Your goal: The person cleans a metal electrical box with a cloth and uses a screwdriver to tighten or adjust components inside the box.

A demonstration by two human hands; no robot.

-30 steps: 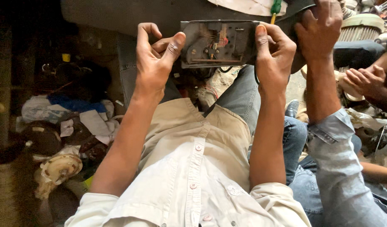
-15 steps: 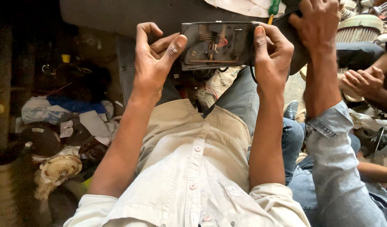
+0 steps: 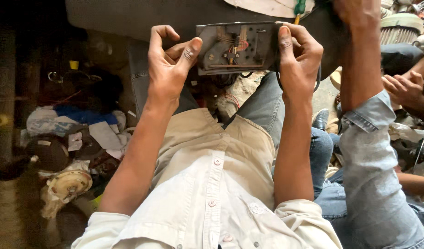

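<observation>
I hold a flat rectangular grey metal plate (image 3: 237, 47) with holes, small switch parts and thin wires, above my lap. My left hand (image 3: 168, 67) pinches its left edge with the thumb, the other fingers curled. My right hand (image 3: 298, 60) grips its right edge, thumb on the face. A black cord (image 3: 280, 85) loops down under the right hand. The plate sits in front of a large dark grey curved body (image 3: 175, 16). A screwdriver with a green handle (image 3: 298, 9) pokes in just above the plate's right corner.
Another person in a light blue denim sleeve (image 3: 373, 157) reaches in from the right, hand on the dark body. More hands (image 3: 403, 87) lie at the far right. Rags, papers and a round metal part (image 3: 69, 184) clutter the floor at left.
The plate and both my hands have shifted slightly up and left in view. My grip on both edges is the same.
</observation>
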